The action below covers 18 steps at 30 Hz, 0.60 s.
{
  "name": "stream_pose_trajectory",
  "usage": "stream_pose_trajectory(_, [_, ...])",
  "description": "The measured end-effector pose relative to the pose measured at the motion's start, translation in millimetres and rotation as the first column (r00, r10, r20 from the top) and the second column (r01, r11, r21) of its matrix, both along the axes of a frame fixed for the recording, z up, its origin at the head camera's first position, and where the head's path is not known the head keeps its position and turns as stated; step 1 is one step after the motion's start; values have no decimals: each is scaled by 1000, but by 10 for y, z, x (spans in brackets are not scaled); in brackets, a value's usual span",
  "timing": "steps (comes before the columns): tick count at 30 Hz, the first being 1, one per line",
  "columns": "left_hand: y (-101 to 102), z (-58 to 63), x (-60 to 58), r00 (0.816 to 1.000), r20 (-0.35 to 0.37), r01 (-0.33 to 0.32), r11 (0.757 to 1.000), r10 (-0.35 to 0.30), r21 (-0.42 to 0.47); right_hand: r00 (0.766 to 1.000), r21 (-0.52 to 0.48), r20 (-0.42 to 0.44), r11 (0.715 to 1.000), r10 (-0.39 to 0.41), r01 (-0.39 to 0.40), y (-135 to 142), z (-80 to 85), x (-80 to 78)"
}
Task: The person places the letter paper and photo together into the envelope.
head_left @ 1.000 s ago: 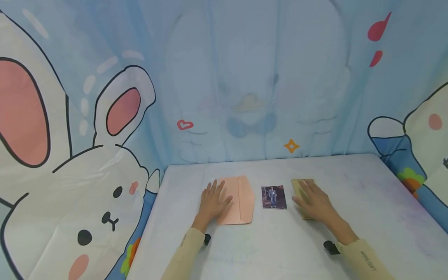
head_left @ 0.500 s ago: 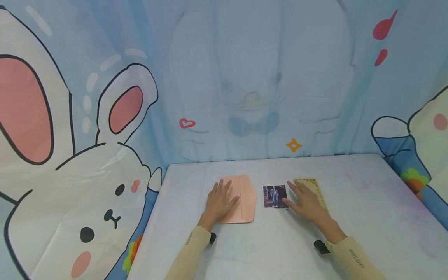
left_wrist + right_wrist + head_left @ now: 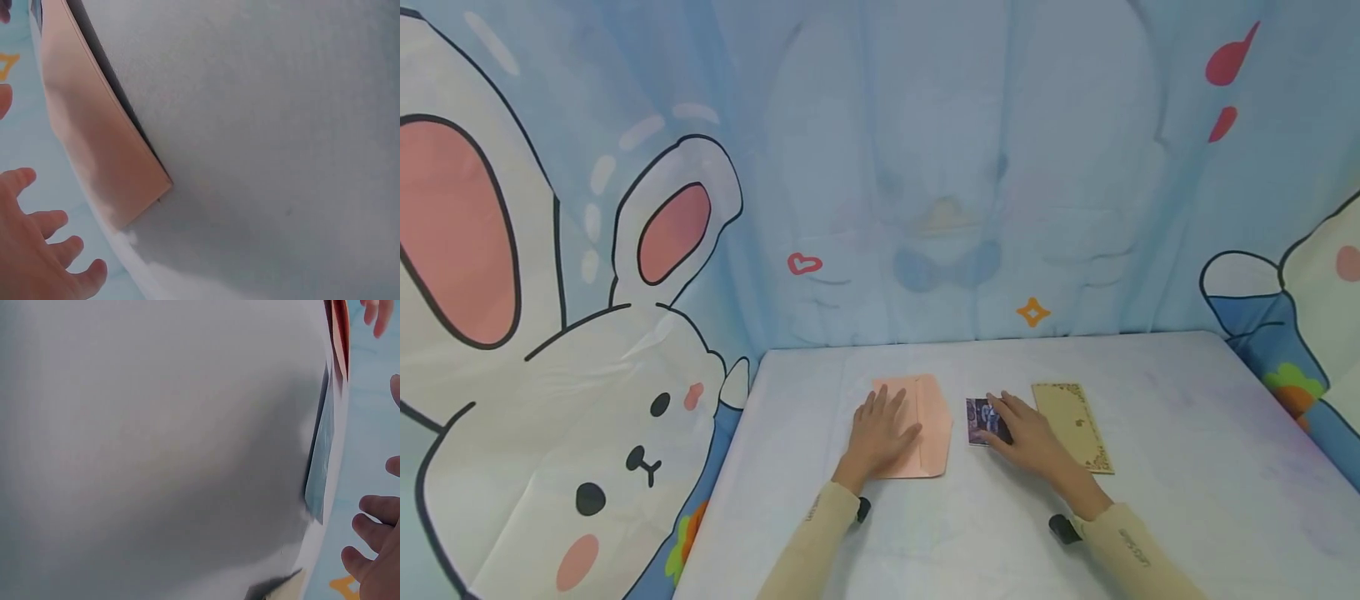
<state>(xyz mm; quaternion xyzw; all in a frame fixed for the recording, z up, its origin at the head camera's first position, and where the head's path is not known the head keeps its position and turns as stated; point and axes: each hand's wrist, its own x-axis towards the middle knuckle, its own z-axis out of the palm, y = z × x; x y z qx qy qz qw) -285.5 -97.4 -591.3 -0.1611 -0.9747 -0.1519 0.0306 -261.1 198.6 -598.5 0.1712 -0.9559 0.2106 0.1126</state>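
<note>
A pink envelope (image 3: 934, 433) lies on the table with its pointed flap to the right. Over its left part hovers my left hand (image 3: 878, 435), fingers spread; the left wrist view shows a gap between these fingers and the envelope (image 3: 103, 137). Beside it lies a small photo (image 3: 976, 423) of a standing figure. My right hand (image 3: 1032, 437) is above the photo's right side and hides part of it. In the right wrist view its loosely bent fingers (image 3: 375, 531) stand apart from the glossy photo (image 3: 320, 469). Neither hand holds anything.
A yellowish card (image 3: 1071, 425) with an ornate brown border lies right of the photo. All three lie on a white-covered table (image 3: 940, 542). A blue curtain (image 3: 925, 167) with cartoon prints stands behind, and a printed rabbit (image 3: 647, 433) is at the left.
My right hand has moved left from above the yellowish card to above the photo, uncovering the card. The left hand has shifted slightly right over the envelope, which stays in place.
</note>
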Motion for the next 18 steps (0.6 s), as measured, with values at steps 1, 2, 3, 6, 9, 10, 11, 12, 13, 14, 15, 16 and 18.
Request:
stream_pose_trajectory(1, [4,-7,-2,1000,0,-4,1000,4,-9,1000,-3,7,1000,3,-3,-32,1,-1])
stream_pose_trajectory(2, [9,-13,-4,1000,-2,-5,1000,5,-17,1000,-9,11,1000,10,-10,-62,2,-3])
stream_pose_trajectory(3, [11,-17,-2,1000,-2,-6,1000,6,-17,1000,-9,17,1000,15,-15,-92,-4,-6])
stream_pose_trajectory(6, [22,-21,10,1000,9,-1,1000,1,-5,999,-6,20,999,33,-33,-177,-31,-15])
stream_pose_trajectory(9, [38,-18,22,999,32,16,1000,-16,8,998,17,13,998,60,-60,-260,-76,-29])
stream_pose_trajectory(10, [46,-19,25,999,41,22,1000,-22,7,998,24,16,997,66,-67,-290,-86,-32])
stream_pose_trajectory(11, [53,-16,26,998,47,28,1000,-29,6,997,32,16,997,76,-77,-322,-94,-36])
stream_pose_trajectory(12, [60,-13,28,998,54,33,999,-33,5,996,34,21,996,86,-87,-358,-92,-37])
stream_pose_trajectory(13, [66,-14,26,997,61,36,999,-36,-3,995,33,29,995,96,-97,-397,-88,-38])
stream_pose_trajectory(14, [72,-14,22,997,63,40,999,-39,-5,994,27,40,994,106,-107,-440,-78,-40])
stream_pose_trajectory(15, [79,-12,18,997,66,42,999,-41,-8,992,26,41,992,118,-120,-483,-67,-45])
stream_pose_trajectory(16, [83,-8,13,997,71,43,999,-42,-16,990,21,45,991,130,-131,-526,-51,-49])
stream_pose_trajectory(18, [91,-2,1,996,75,45,999,-43,-30,986,11,44,987,161,-162,-610,-24,-63])
